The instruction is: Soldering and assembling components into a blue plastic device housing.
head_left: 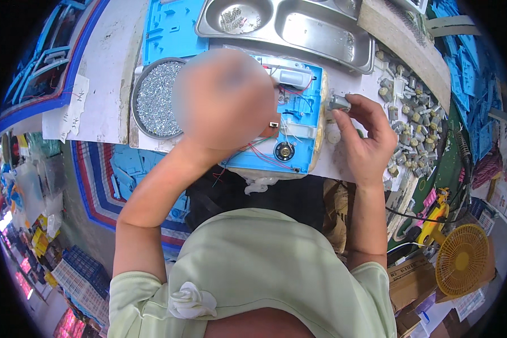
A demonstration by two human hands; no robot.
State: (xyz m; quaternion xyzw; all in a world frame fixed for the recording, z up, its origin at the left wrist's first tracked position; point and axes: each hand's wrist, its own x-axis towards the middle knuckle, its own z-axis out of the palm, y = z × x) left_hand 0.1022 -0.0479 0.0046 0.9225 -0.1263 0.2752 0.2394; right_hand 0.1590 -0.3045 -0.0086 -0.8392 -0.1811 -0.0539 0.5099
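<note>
A blue plastic housing [299,121] lies open on a foam pad at the bench edge, with red and white wires, a white part [292,76] and a small round speaker [284,151] inside. My right hand [369,141] pinches a small grey motor [339,102] just off the housing's right edge. My left hand [225,101] reaches over the housing's left half. It is blurred, so its grip cannot be made out.
A round dish of small screws [152,98] sits left of the housing. A steel compartment tray [321,34] lies behind it, and flat blue plastic parts [172,28] to its left. Several loose grey motors [414,115] are piled on the right. A yellow fan [462,259] stands at the lower right.
</note>
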